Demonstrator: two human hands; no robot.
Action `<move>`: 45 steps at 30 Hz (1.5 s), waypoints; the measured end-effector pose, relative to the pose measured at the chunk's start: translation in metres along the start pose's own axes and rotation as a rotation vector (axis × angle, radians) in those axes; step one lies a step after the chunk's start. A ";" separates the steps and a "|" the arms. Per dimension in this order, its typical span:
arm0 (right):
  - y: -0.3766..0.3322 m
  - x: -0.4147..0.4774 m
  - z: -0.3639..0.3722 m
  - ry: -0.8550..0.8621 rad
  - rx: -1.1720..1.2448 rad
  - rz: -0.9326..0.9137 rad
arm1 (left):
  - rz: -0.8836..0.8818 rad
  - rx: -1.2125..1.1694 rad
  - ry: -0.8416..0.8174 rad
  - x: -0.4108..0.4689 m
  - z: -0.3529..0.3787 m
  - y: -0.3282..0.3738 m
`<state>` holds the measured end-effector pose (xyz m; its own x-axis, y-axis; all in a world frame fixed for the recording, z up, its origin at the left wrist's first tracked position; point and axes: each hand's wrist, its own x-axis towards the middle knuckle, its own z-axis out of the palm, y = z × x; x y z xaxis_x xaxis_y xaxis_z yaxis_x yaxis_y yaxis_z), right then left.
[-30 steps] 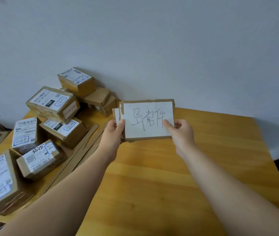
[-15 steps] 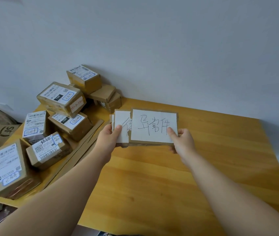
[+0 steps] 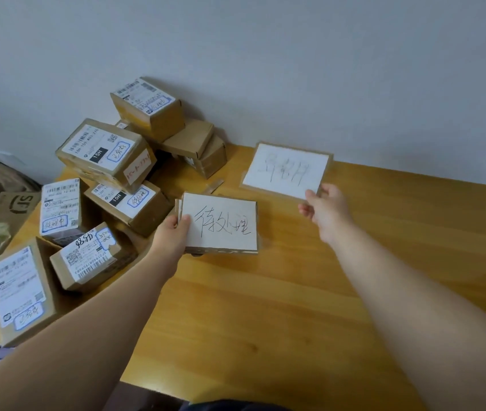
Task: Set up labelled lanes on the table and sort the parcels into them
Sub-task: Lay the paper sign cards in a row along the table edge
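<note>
Cardboard label card is pinched at its near corner by the right hand, near the wall on the wooden table. A card stack is gripped by the left hand beside piled parcels.

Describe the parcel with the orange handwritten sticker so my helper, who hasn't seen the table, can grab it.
Go to the parcel pile at the wooden table's far left corner. The parcel sits atop another, just below the topmost box by the wall. Only it carries an orange-lettered strip on its side, beside a black 15H tag.
</note>
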<state>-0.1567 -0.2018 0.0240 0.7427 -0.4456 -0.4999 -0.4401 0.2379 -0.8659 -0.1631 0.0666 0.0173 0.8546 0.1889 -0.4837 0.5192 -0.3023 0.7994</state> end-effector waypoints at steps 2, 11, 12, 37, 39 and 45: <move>-0.005 0.019 0.012 0.028 -0.093 -0.020 | -0.011 0.049 -0.025 0.009 0.003 0.002; 0.015 0.090 0.044 0.112 -0.377 0.056 | -0.094 0.054 -0.088 0.060 0.026 0.002; 0.016 0.098 0.046 0.122 -0.395 0.064 | -0.090 0.047 -0.086 0.066 0.030 0.005; 0.016 0.156 0.080 0.193 -1.011 -0.062 | -0.125 -0.023 -0.055 0.120 0.054 0.009; 0.011 0.151 0.078 0.179 -0.966 -0.088 | -0.127 -0.048 -0.048 0.117 0.053 0.010; -0.002 0.118 0.051 0.138 -0.964 -0.227 | -0.129 -0.086 -0.061 0.102 0.053 0.018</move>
<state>-0.0427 -0.2110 -0.0343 0.8219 -0.5043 -0.2647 -0.5615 -0.6398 -0.5248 -0.0660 0.0306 -0.0363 0.7812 0.1632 -0.6025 0.6242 -0.1977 0.7558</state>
